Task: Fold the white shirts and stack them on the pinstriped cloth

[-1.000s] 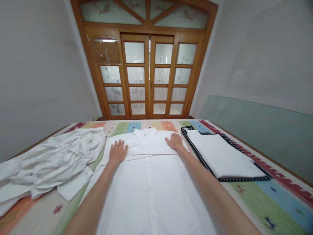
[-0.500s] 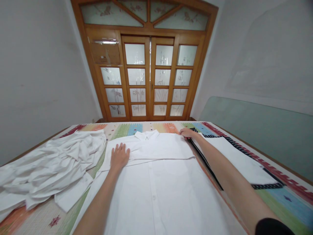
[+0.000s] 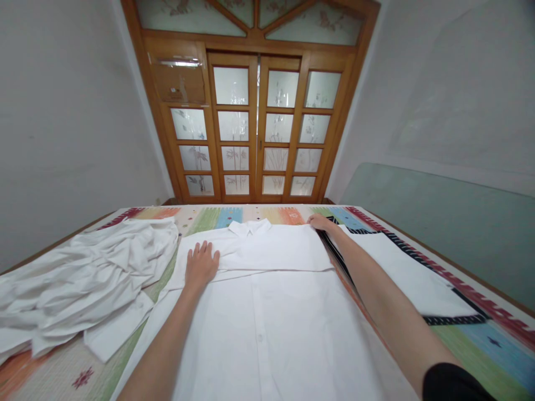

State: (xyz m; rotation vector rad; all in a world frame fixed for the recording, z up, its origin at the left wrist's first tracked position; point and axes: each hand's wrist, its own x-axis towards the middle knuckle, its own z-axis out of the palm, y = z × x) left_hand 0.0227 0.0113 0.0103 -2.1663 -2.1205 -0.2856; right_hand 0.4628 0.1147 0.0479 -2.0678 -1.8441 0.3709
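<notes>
A white collared shirt (image 3: 234, 328) lies front up before me, its button placket running down the middle. One sleeve is laid straight across its chest below the collar (image 3: 249, 227). My left hand (image 3: 202, 263) rests flat on the left part of that folded band, fingers a little spread. At the shirt's far right corner, my right hand (image 3: 321, 222) has its fingers closed on the cloth edge; the fingertips are partly hidden. Beneath my right forearm passes a black-edged border next to the shirt.
A crumpled white garment (image 3: 96, 273) lies to the left. On the right is a flat white piece with black patterned trim (image 3: 401, 273). Everything lies on a multicoloured striped cover (image 3: 207, 218). A pale green board (image 3: 438, 223) flanks the right side; wooden glazed doors (image 3: 258, 128) stand beyond.
The view has shifted slightly. Both hands keep nearly the same places on the shirt, and my right forearm has swung a little to the left.
</notes>
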